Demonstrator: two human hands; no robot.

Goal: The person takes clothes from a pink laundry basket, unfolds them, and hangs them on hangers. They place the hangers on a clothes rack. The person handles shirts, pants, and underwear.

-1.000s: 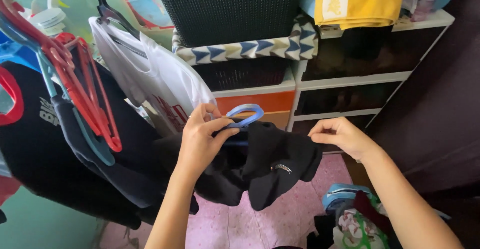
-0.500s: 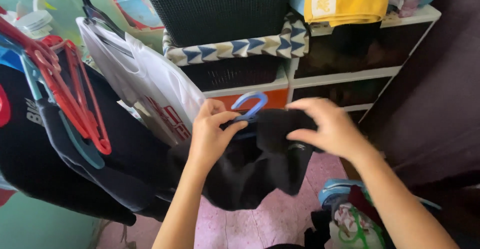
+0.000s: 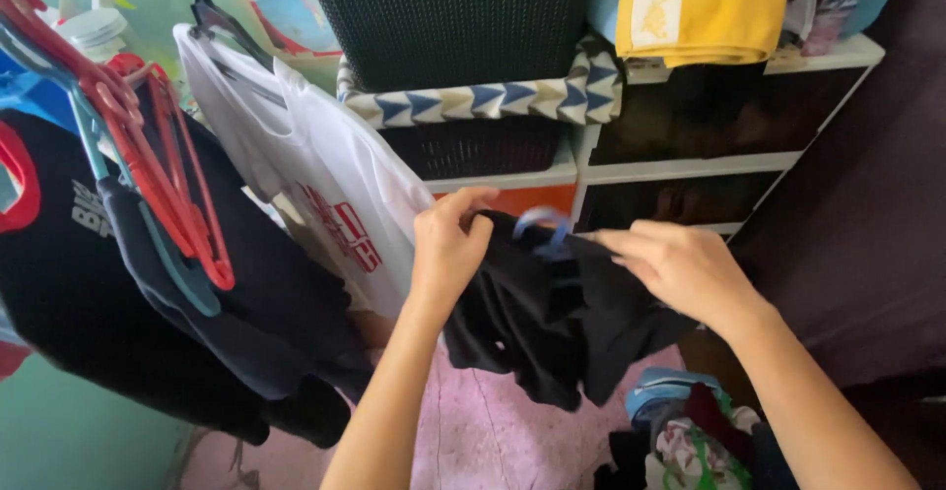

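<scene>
Mid-hanging: left hand (image 3: 448,244) and right hand (image 3: 680,268) both gripping black garment (image 3: 552,323) over blue hanger (image 3: 544,229), centre, before drawers (image 3: 680,165); next, likely squaring shoulders on hanger.

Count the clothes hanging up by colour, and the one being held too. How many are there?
Black, in the hands: 1 black garment
Black, hanging: 1 black shirt
White, hanging: 1 white shirt
Navy, hanging: 1 navy garment
Total: 4

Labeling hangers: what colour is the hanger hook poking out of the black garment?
Light blue hanger hook, above the black garment; head view shows it.
</scene>
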